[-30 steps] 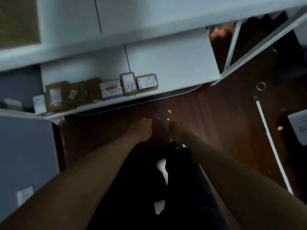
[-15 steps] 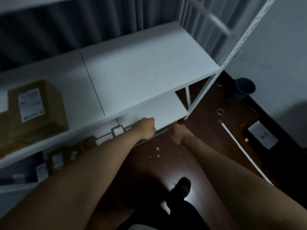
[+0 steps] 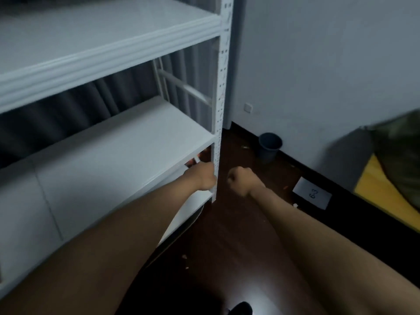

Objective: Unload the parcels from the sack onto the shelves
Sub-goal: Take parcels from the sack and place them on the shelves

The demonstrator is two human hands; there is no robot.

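A white metal shelf unit [image 3: 127, 142] fills the left half of the head view, with bare boards on the two levels that show. Its perforated right post [image 3: 221, 105] runs down the middle. My left hand [image 3: 203, 176] is a closed fist beside that post's lower part, with nothing in it. My right hand [image 3: 239, 180] is also a closed fist, held over the dark floor just right of the post. A green sack [image 3: 402, 151] shows blurred at the right edge. No parcels are in view.
A dark bin [image 3: 269, 146] stands against the white wall. A white paper sheet marked 6-3 [image 3: 312, 195] lies on the dark wood floor [image 3: 238, 258]. A yellow surface [image 3: 384, 196] sits under the sack. Dark curtains [image 3: 68, 110] hang behind the shelves.
My view has swung up and to the right: the low shelf with parcels has dropped out of sight, and the wall, bin and sack have come in. Both fists stay closed.
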